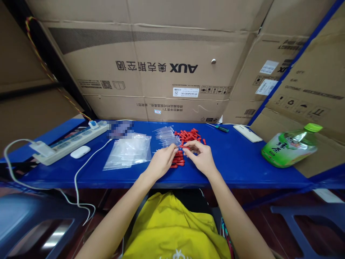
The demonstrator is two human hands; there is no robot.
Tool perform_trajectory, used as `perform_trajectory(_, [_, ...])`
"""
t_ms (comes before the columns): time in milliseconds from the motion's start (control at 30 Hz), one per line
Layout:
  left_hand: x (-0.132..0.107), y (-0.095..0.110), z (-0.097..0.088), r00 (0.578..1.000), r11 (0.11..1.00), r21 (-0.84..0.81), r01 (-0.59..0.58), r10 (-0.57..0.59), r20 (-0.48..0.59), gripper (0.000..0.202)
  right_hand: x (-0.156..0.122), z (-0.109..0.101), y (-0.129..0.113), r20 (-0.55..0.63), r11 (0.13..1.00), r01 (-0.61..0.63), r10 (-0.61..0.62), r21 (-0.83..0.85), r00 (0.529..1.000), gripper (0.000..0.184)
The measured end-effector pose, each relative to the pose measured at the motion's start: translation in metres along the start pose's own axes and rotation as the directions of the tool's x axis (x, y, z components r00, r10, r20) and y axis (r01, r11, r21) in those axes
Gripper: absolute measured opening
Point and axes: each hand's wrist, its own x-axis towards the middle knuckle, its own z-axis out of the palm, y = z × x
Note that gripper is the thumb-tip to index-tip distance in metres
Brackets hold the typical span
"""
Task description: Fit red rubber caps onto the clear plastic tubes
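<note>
My right hand [202, 157] pinches a red rubber dropper bulb [184, 146] between thumb and fingertips. Facing it, my left hand [162, 160] is closed, its fingertips meeting the bulb's end on what looks like a clear dropper tube, mostly hidden by the fingers. Just beyond the left hand lies a pile of thin clear tubes [165, 135]. Loose red bulbs [191, 135] are heaped past the right hand. Below the fingertips, several more red bulbs [178, 162] lie in a row, their left ends covered by my left hand.
Clear plastic bags [132, 153] lie left on the blue table [229, 165]. Farther left are a power strip [75, 140], a white earbud case [80, 151] and a cable. A screwdriver [221, 128], a phone [247, 133] and a green-capped bottle [288, 146] stand or lie right. Cardboard [161, 46] walls the back.
</note>
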Motion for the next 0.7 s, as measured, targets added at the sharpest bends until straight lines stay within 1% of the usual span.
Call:
perform_trajectory(200, [-0.001,0.001,-0.003,1.0,0.997,0.07,-0.018,0.017,0.012,0.027,-0.001,0.004,-0.006,-0.003,0.999,-0.027,0.027,0.036,1.0,0.021])
perform_trajectory(433, [-0.002,0.002,-0.005,0.999,0.996,0.09,-0.027,0.025,0.03,0.027,-0.003,0.011,-0.007,-0.023,0.982,-0.103,0.108,0.158,0.994,0.023])
perform_trajectory(600, [-0.003,0.002,-0.004,0.997,0.99,0.119,-0.073,0.068,0.047,0.025,-0.003,0.012,-0.006,-0.054,0.98,-0.096,0.107,0.175,0.993,0.021])
perform_trajectory(700, [-0.003,0.0,-0.004,0.995,0.989,0.119,-0.09,0.085,0.047,0.026,-0.003,0.013,-0.006,-0.059,0.972,-0.107,0.122,0.211,0.991,0.023])
